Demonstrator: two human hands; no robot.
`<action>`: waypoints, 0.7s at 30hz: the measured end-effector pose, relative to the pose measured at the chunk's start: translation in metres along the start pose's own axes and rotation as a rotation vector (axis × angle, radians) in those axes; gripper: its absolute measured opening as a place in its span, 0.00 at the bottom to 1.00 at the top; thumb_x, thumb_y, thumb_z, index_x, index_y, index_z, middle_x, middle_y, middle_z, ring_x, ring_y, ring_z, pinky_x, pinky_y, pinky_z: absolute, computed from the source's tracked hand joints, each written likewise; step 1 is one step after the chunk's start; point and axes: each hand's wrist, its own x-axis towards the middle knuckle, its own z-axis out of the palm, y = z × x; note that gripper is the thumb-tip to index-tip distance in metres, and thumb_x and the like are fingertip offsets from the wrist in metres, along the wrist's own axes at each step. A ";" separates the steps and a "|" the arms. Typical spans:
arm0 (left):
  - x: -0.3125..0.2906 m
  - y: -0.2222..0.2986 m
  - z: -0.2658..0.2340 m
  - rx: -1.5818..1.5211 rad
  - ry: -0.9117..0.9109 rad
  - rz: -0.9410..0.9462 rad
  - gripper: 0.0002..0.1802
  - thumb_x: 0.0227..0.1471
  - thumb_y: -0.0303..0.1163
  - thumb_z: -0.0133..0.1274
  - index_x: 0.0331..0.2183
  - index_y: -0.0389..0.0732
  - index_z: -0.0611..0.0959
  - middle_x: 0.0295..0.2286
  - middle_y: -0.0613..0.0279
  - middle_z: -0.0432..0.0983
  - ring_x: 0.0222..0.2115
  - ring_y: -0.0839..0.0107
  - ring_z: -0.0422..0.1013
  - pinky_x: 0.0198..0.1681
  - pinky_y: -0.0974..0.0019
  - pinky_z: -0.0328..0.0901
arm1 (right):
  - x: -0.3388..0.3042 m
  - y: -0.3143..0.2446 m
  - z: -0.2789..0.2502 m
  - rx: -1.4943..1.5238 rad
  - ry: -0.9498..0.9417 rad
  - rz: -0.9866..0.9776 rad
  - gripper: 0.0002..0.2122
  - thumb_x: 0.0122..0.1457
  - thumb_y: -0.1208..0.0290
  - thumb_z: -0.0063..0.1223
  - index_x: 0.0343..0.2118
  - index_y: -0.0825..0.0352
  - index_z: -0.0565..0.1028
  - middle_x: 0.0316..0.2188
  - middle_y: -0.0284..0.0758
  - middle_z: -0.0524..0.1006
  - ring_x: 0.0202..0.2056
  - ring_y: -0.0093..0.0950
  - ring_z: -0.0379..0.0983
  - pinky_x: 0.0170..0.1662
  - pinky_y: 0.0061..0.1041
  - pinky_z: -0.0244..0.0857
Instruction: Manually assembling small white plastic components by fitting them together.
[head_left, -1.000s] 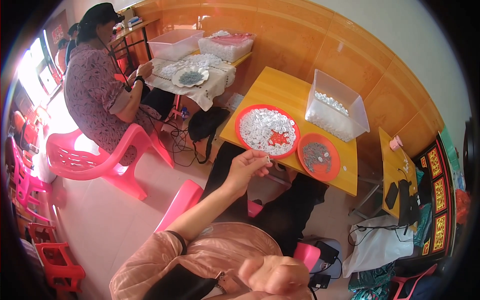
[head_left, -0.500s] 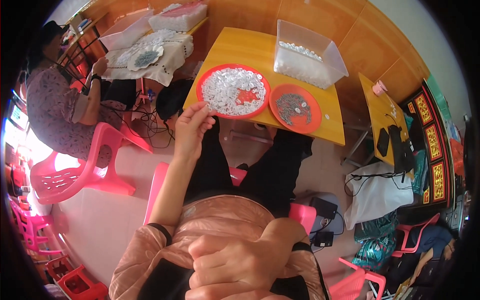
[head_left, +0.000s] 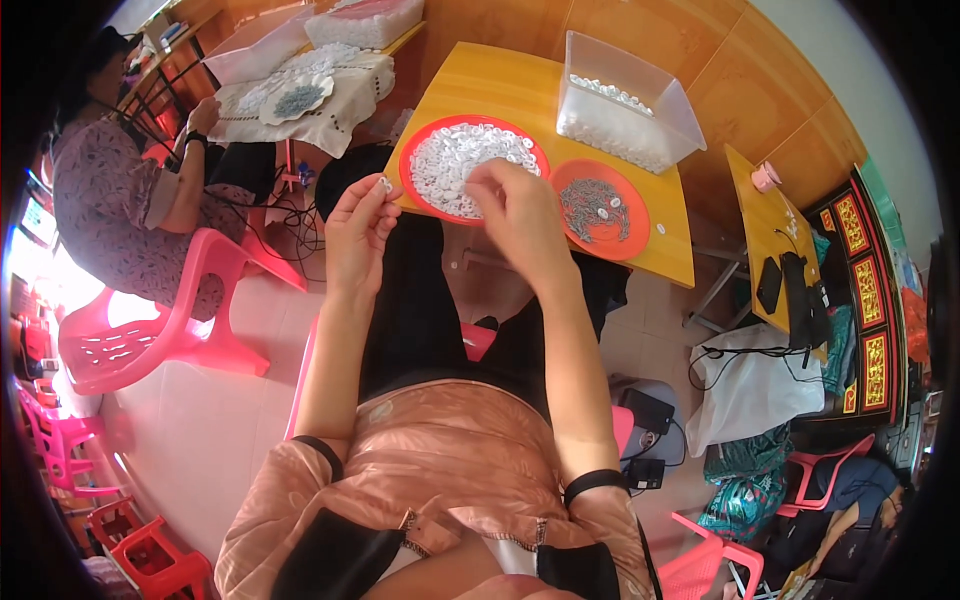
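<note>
My left hand (head_left: 352, 235) is raised just off the near left edge of the red plate, pinching a small white plastic piece (head_left: 386, 184) between thumb and fingertips. Many similar white pieces (head_left: 450, 155) are heaped in the red plate (head_left: 405, 160). Over that plate's right part is my right hand (head_left: 522, 220), its fingers drawn together down at the pieces; whether one is between them is hidden. Beside it, an orange plate (head_left: 643, 225) holds small grey metal parts (head_left: 588, 205) and a few white pieces.
A clear plastic bin (head_left: 640, 130) of white pieces stands at the back of the yellow table (head_left: 480, 75). To the left, a person (head_left: 130, 210) sits on a pink chair (head_left: 190, 310) at a cloth-covered table (head_left: 340, 110). A side table (head_left: 755, 215) stands at right.
My right hand has gone from in front of my chest out to the red plate, covering its bare patch. The left hand has shifted slightly left, away from the plate's rim.
</note>
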 end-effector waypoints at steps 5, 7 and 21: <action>-0.002 -0.007 0.006 0.012 -0.004 -0.056 0.09 0.52 0.27 0.53 0.37 0.36 0.77 0.28 0.60 0.77 0.23 0.81 0.72 0.26 0.82 0.67 | 0.008 0.097 0.053 -0.266 -0.068 -0.115 0.07 0.50 0.75 0.50 0.31 0.61 0.78 0.29 0.43 0.74 0.35 0.41 0.71 0.39 0.38 0.65; -0.005 -0.009 0.006 0.027 -0.025 -0.070 0.09 0.52 0.27 0.53 0.37 0.37 0.77 0.28 0.61 0.77 0.23 0.82 0.71 0.26 0.83 0.66 | 0.009 0.109 0.064 -0.323 -0.129 -0.154 0.09 0.50 0.75 0.49 0.32 0.59 0.79 0.30 0.43 0.73 0.36 0.42 0.70 0.40 0.38 0.64; -0.007 -0.016 0.005 -0.010 -0.095 -0.107 0.10 0.52 0.26 0.52 0.38 0.35 0.76 0.30 0.57 0.77 0.24 0.79 0.72 0.28 0.81 0.67 | 0.026 0.117 0.057 -0.314 -0.089 -0.006 0.06 0.46 0.68 0.53 0.25 0.61 0.80 0.25 0.42 0.76 0.30 0.40 0.73 0.35 0.40 0.67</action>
